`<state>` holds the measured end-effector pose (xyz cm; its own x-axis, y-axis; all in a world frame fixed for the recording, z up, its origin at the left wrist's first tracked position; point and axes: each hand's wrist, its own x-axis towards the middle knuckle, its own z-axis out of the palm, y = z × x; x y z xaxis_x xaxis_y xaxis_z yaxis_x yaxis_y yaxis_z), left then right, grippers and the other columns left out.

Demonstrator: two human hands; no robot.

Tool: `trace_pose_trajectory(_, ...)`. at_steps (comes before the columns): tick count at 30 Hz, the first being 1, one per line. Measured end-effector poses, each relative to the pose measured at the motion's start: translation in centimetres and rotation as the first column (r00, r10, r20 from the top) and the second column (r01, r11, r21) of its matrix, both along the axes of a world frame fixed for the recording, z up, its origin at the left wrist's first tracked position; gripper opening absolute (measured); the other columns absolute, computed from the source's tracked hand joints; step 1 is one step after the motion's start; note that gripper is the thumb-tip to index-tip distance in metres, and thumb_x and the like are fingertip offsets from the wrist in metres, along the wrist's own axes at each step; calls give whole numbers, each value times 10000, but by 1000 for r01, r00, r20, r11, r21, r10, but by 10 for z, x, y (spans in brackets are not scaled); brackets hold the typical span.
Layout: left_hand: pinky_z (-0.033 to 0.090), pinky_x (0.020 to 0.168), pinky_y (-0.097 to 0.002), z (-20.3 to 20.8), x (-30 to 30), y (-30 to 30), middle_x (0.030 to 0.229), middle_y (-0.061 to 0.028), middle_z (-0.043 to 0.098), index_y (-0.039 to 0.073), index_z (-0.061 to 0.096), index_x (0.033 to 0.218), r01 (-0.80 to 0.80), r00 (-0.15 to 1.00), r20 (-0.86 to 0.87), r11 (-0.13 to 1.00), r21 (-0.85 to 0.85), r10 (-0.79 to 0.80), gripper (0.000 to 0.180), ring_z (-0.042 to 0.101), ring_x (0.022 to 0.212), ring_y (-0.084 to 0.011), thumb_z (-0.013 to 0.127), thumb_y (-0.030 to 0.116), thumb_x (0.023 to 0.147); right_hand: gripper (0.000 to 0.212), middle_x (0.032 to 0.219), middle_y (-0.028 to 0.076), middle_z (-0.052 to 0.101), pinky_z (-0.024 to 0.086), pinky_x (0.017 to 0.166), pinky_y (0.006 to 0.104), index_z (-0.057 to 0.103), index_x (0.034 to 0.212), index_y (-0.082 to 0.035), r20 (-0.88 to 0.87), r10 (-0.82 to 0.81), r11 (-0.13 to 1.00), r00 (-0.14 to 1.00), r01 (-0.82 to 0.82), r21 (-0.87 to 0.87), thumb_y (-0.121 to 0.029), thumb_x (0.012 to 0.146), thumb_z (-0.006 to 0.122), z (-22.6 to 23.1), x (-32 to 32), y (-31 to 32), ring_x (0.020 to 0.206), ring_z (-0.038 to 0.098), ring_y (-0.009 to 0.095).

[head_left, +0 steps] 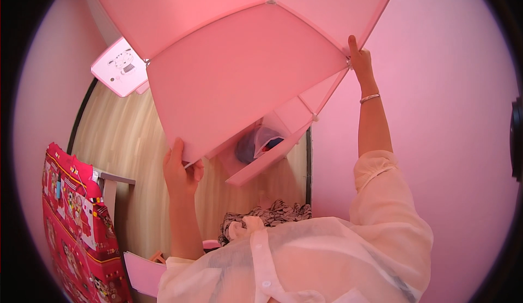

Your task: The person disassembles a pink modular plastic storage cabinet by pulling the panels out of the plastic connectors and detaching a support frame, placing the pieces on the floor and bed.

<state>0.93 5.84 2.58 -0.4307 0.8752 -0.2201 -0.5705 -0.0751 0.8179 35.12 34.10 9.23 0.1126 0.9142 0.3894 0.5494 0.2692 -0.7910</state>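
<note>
A pink panel cabinet, made of thin sheets joined by small corner connectors, rises in front of me. Its large near panel tilts, with its lower left corner free of any connector I can see. My left hand pinches that corner, thumb on the near face. Higher up, my right hand is closed around the panel's right corner, beside a white connector; its fingers are mostly hidden behind the edge. Another connector joins the panels at the top middle. Below the tilted panel, a clear plastic bag lies inside a lower compartment.
A pink wall stands close on the right. At the left are a white panel with an animal drawing and a red patterned mattress-like piece. Pink sheets lie near my left elbow, above the wood floor.
</note>
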Motion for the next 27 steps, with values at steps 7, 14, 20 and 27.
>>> trace_pose_trajectory(7,280,257,-235,-4,-6,-1,526,-106,520,-15,479,841,57,997,40,998,35,-59,267,434,324,-167,425,246,862,736,423,50,396,352,440,285,423,453,-24,138,-85,996,987,86,-4,-722,682,387,-2,4,8,437,428,139)
trace_pose_trajectory(14,272,269,-245,-5,-3,-2,508,-93,500,23,486,816,33,998,53,992,-122,-26,288,383,298,-171,404,294,866,638,554,87,492,397,519,278,525,749,26,189,-79,994,979,63,89,-601,771,412,1,2,-7,510,487,160)
trace_pose_trajectory(20,324,295,-247,-19,-18,-8,565,-111,526,25,479,874,289,956,44,957,24,-290,354,466,360,-186,368,361,876,491,863,79,588,410,702,265,517,975,27,12,-221,949,975,212,235,-436,817,475,-16,18,-45,788,538,153)
trace_pose_trajectory(27,363,337,-266,-44,-48,-30,605,-118,555,24,487,915,479,878,10,876,-64,-479,395,482,381,-177,346,391,881,348,874,77,601,432,626,250,543,946,-16,-128,-216,976,968,210,-56,-335,831,466,-50,-10,-115,762,543,126)
